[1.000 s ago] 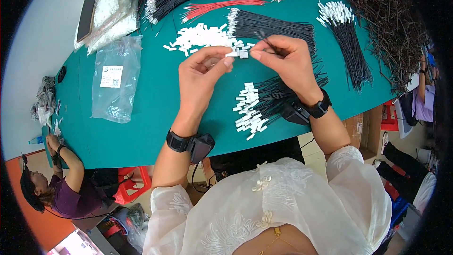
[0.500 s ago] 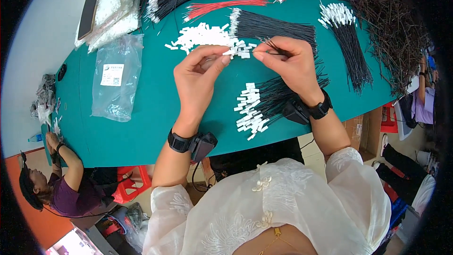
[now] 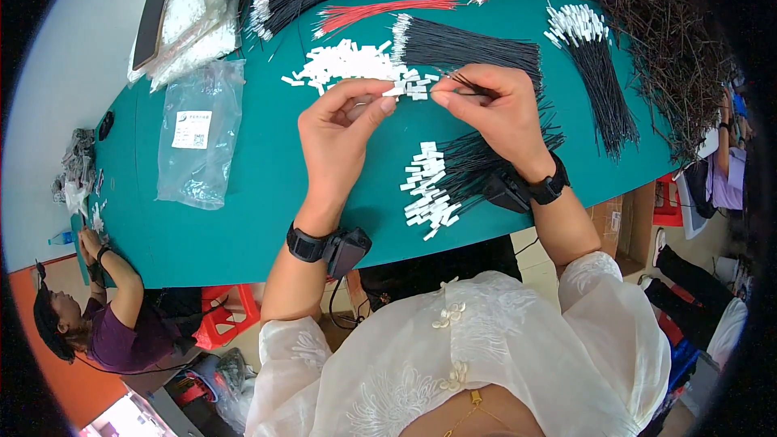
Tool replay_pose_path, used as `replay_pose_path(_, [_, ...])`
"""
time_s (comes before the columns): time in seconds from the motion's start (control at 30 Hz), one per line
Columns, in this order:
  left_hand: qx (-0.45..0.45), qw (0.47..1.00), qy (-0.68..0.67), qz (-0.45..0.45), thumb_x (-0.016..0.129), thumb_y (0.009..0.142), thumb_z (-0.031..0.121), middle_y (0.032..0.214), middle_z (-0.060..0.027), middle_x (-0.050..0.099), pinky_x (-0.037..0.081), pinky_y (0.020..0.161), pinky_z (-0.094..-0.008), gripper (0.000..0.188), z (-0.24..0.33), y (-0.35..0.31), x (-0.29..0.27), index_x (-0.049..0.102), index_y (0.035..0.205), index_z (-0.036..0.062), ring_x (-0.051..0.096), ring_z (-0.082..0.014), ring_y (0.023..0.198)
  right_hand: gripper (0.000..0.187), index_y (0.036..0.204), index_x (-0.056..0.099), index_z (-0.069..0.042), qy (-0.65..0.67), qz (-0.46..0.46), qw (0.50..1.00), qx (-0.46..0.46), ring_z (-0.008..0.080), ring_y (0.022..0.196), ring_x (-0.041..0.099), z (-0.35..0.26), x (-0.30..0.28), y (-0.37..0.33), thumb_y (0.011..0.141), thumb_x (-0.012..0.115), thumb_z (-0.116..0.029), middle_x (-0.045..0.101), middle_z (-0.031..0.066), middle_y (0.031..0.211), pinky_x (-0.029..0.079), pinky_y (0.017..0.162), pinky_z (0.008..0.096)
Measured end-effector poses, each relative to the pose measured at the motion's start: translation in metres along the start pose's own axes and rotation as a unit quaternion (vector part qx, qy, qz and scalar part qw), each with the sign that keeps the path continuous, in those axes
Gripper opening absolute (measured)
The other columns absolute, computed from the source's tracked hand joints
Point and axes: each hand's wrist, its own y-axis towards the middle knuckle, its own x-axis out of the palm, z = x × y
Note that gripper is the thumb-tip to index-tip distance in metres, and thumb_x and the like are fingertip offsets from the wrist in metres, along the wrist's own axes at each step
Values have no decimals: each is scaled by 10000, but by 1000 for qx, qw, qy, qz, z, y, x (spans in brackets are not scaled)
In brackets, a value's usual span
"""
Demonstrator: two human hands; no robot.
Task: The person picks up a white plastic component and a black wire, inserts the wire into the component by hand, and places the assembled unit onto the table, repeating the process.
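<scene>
White plug (image 3: pixel 392 92) sits at the fingertips of the left hand (image 3: pixel 344 117), over the near right edge of the loose plug pile (image 3: pixel 344 63). Left thumb and index pinch it; the other left fingers curl in behind, partly hidden. Right hand (image 3: pixel 495 105): thumb and index pressed together around a few black wires (image 3: pixel 471 87), which stick out above the grip. Wire tip too small to make out, can't tell if it touches the plug. Hands face each other, fingertips just apart.

Below the right hand on the green table (image 3: pixel 275 162): plugged wire bunch (image 3: pixel 429 190), white ends facing left. Second plugged bunch (image 3: pixel 579 26) lies off to the right, white ends up, beside the brown wire heap (image 3: pixel 655 40). Bare black wire bundle (image 3: pixel 469 40) lies behind the hands, thin red wires (image 3: pixel 388 14) beyond it. Clear plastic bag (image 3: pixel 198 166) with white label lies flat, left of the left hand. Phone (image 3: pixel 152 24) lies on bags of white bits, upper left.
</scene>
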Motion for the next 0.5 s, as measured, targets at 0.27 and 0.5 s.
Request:
replay_pose_path(0.27, [-6,1000,1,-6,683,823,-67,982,-75,667,513,745,-204,178,-1,-1,1,677,996,-27,642,-103,855,122,917,689,55,-10,-7,1000,0,27,705,553,-1,0,-1,801,705,17,668,28,810,439,604,163])
replay_pose_path(0.5, [41,998,39,-6,684,813,-74,980,-84,667,528,739,-212,167,-3,-2,2,685,972,-24,649,-114,851,126,910,690,54,-2,-13,1000,3,14,673,506,-5,1,-1,801,708,-7,641,7,763,393,576,163])
